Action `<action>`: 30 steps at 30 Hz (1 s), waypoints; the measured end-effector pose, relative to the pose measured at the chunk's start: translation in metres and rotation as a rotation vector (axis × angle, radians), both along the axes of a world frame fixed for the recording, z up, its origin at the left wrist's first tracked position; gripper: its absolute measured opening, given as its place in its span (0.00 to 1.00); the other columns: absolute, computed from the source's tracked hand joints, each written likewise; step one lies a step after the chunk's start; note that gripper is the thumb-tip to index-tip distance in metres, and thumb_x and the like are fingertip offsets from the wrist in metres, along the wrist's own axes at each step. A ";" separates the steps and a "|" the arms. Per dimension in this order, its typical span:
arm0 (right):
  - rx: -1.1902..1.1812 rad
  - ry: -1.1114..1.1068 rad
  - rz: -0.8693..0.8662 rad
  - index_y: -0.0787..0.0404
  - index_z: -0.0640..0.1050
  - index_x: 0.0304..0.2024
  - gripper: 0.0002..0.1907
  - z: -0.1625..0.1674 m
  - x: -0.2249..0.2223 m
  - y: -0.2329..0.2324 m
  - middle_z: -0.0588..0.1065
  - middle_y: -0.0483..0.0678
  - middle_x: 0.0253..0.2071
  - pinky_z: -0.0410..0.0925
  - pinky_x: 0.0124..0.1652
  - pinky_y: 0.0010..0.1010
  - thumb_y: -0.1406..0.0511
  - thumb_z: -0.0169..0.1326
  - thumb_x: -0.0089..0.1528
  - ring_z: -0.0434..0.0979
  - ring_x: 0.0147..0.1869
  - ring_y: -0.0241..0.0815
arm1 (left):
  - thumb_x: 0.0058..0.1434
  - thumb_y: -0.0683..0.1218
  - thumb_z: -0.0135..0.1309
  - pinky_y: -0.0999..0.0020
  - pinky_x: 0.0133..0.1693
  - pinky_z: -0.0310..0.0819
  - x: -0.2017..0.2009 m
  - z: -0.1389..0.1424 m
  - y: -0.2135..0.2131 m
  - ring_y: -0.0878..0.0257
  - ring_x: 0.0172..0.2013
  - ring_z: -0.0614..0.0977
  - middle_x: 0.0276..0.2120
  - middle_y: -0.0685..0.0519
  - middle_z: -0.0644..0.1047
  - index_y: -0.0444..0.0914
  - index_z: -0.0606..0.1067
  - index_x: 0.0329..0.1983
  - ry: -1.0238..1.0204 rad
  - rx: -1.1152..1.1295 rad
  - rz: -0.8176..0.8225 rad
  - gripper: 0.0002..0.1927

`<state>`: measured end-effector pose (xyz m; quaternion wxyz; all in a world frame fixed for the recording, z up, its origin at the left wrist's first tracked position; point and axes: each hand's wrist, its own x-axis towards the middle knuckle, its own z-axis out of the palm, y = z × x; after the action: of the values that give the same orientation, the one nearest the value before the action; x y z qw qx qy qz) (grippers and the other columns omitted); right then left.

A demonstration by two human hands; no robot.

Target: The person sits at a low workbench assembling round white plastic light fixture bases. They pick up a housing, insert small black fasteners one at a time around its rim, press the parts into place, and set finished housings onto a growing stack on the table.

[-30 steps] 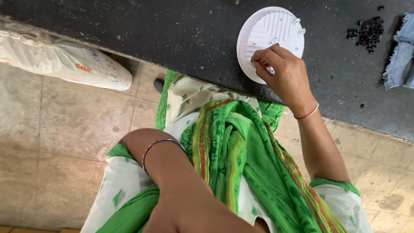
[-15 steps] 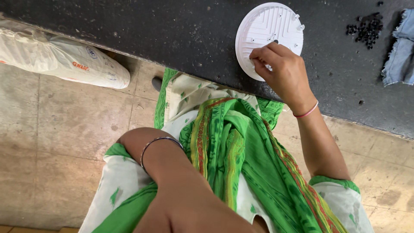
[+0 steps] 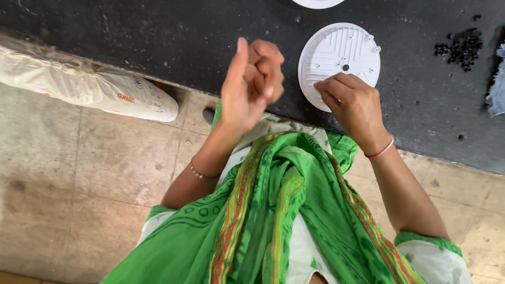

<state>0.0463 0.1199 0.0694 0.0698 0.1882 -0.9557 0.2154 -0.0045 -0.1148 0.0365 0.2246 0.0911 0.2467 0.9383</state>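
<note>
A white round ribbed plastic disc (image 3: 342, 55) lies on the dark tabletop (image 3: 158, 37) near its front edge. My right hand (image 3: 352, 105) rests on the disc's near rim, fingers curled and pinched against it. My left hand (image 3: 252, 87) is raised in the air over the table edge, left of the disc, with its fingers curled into a loose fist and the thumb up; whether it holds something small cannot be made out. A thin bangle sits on my left wrist and a pink band on my right wrist.
A pile of small black pieces (image 3: 460, 47) lies on the table right of the disc. The edge of another white disc (image 3: 318, 2) shows at the top. Blue cloth (image 3: 497, 87) lies at the right edge. A white sack (image 3: 89, 87) lies on the tiled floor under the table.
My left hand has come up from my lap to the table edge beside the disc. My right hand stays on the disc's rim.
</note>
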 end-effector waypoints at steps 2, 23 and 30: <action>-0.007 0.000 -0.008 0.61 0.82 0.41 0.03 -0.001 -0.001 0.000 0.78 0.47 0.38 0.72 0.40 0.37 0.70 0.62 0.64 0.80 0.41 0.49 | 0.80 0.62 0.33 0.74 0.25 0.53 -0.008 -0.022 0.008 0.70 0.22 0.61 0.24 0.56 0.68 0.35 0.73 0.48 0.045 -0.220 0.111 0.28; -0.073 -0.066 -0.006 0.61 0.82 0.43 0.08 0.005 -0.007 0.005 0.78 0.48 0.39 0.73 0.41 0.34 0.72 0.64 0.62 0.81 0.40 0.46 | 0.79 0.50 0.42 0.74 0.29 0.64 0.000 -0.043 0.033 0.72 0.24 0.69 0.21 0.58 0.68 0.36 0.77 0.43 0.536 -0.800 0.279 0.18; -0.184 -0.177 -0.116 0.64 0.81 0.46 0.09 0.013 0.006 0.026 0.80 0.49 0.42 0.76 0.44 0.28 0.74 0.64 0.63 0.84 0.44 0.39 | 0.79 0.51 0.42 0.74 0.28 0.63 -0.001 -0.046 0.034 0.73 0.24 0.70 0.20 0.58 0.68 0.36 0.78 0.43 0.557 -0.805 0.289 0.18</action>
<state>0.0526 0.1456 0.0828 0.0147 0.1060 -0.9436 0.3133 -0.0052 -0.0812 -0.0093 0.0357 0.2091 0.6492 0.7305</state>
